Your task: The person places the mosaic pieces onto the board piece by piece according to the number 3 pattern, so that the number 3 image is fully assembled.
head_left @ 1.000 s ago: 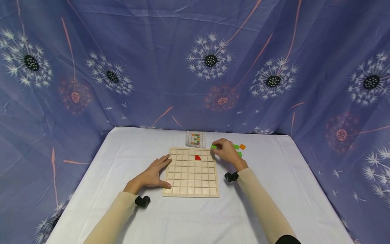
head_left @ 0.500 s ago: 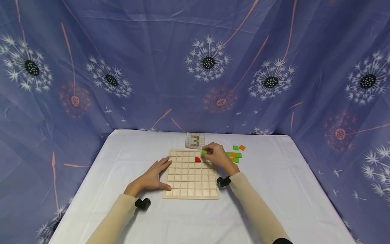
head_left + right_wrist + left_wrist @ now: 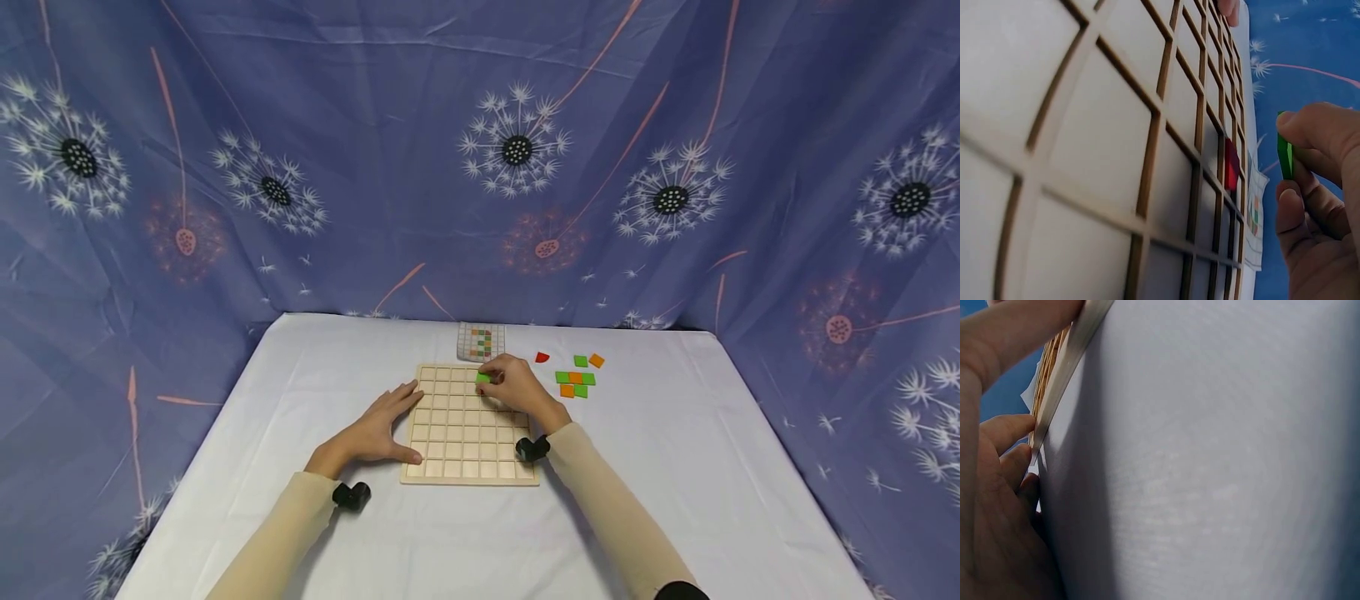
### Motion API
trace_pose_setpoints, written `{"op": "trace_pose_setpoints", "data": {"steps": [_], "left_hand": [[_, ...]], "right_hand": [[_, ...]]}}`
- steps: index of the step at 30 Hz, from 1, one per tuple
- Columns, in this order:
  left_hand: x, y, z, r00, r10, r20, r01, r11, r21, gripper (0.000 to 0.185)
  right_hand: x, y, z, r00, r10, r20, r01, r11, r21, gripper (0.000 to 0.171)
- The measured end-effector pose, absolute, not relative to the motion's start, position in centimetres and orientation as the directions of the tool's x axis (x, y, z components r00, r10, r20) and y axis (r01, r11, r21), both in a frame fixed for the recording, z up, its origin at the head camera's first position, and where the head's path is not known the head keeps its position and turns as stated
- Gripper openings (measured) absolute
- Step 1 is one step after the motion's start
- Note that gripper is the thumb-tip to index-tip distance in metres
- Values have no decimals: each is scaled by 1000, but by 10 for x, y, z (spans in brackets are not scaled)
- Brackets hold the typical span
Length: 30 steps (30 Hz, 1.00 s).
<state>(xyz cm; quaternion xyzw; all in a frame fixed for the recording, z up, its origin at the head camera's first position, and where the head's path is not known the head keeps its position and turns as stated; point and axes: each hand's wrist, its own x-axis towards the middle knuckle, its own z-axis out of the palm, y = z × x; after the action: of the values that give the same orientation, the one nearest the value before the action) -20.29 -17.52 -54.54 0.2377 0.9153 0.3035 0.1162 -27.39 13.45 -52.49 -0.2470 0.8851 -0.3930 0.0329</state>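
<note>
Head view: a green tile point(image 3: 482, 377) was pinched by the right hand point(image 3: 512, 388) over the wooden grid board point(image 3: 471, 425), whose left edge was steadied by the flat left hand point(image 3: 372, 432). Placing was judged in hand; lowering squarely into a cell beside the red tile point(image 3: 1230, 164) was called for next.

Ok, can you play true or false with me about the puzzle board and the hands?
1. The right hand pinches a green tile. True.
2. The left hand holds an orange tile. False: it rests flat against the board's left edge and holds nothing.
3. A red piece already sits in the board. True.
4. The spare tiles lie left of the board. False: they lie on the table to its right.
5. The pattern card lies beyond the board's far edge. True.
</note>
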Motion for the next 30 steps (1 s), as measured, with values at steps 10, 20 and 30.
{"op": "trace_pose_setpoints", "data": {"steps": [10, 20, 30], "left_hand": [[-205, -175, -545, -857, 512, -65, 375, 704, 603, 122], [-204, -176, -546, -854, 515, -71, 376, 705, 601, 123], [-204, -175, -546, -858, 510, -63, 376, 707, 599, 123]], "right_hand": [[-276, 123, -533, -841, -520, 151, -471, 566, -677, 28], [-276, 120, -537, -831, -535, 150, -494, 587, -641, 26], [-277, 118, -538, -842, -525, 127, -468, 593, -655, 25]]}}
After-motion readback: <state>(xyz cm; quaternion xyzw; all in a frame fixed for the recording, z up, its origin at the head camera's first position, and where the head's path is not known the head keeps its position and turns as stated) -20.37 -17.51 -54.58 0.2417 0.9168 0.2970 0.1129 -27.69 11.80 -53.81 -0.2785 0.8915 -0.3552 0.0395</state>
